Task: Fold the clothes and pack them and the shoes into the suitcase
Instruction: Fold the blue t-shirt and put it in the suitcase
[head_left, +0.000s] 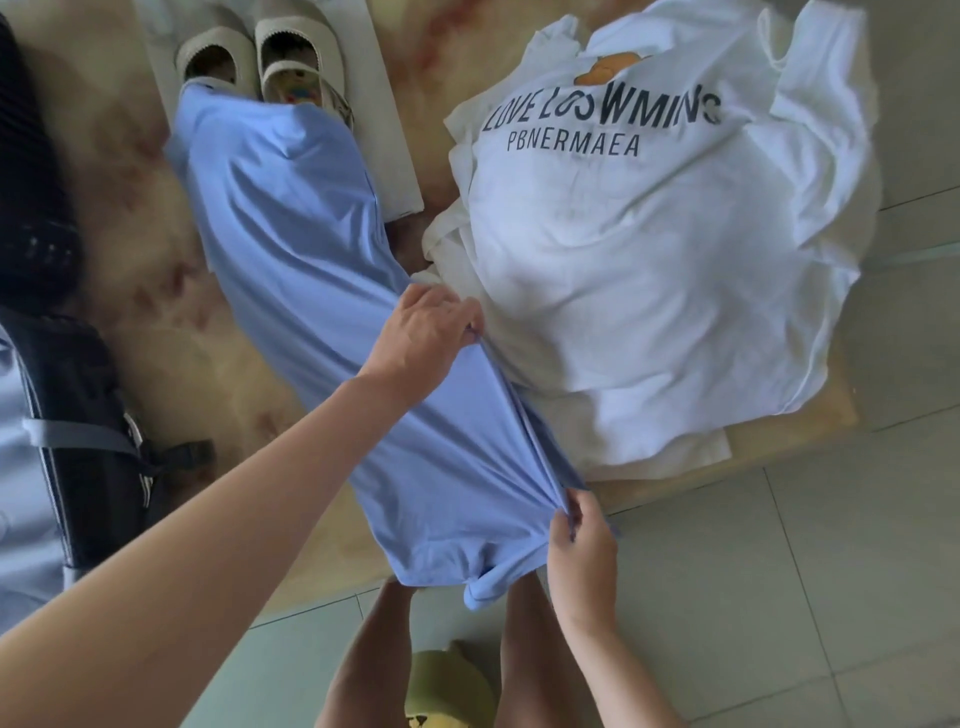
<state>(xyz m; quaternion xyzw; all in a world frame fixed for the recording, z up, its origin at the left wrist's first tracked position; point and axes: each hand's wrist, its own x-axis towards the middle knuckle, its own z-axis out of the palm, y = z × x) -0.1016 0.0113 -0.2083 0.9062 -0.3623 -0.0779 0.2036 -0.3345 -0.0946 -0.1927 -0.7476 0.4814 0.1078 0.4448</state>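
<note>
A long blue garment (311, 270) lies stretched lengthwise down the middle of the low table (156, 312), running from the far edge to the near edge, where its end hangs over the rim above the person's knees. The left hand (423, 332) reaches across it and clenches the cloth's right-hand border about halfway along. The right hand (582, 551) pinches that same border at the near edge of the table, so the fabric is gathered into taut folds between the two grips.

At the far edge a pair of beige shoes (260, 57) stands side by side on a white sheet (384, 130) – the blue garment's far end covers their heels. On the table's right side a white T-shirt (649, 249) with dark lettering lies crumpled on top of other pale cloth (649, 441), touching the blue garment near the left hand. The suitcase (78, 415) lies open at the left edge – dark lining and a grey strap show. Pale floor tiles (831, 571) surround the table.
</note>
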